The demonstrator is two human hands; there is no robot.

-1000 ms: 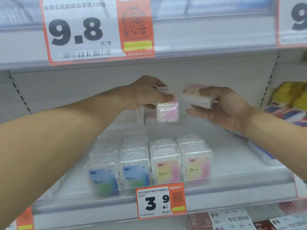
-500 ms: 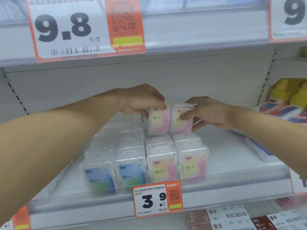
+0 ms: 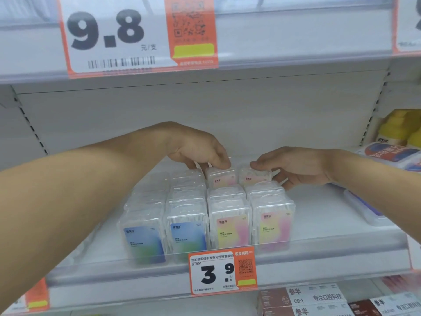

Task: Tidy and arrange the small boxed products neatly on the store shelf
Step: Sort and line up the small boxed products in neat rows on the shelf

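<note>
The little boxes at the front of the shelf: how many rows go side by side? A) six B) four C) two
B, because four front boxes stand side by side: a blue box, a second blue box, a pink and yellow box and a second pink and yellow box, each heading its own row.
</note>
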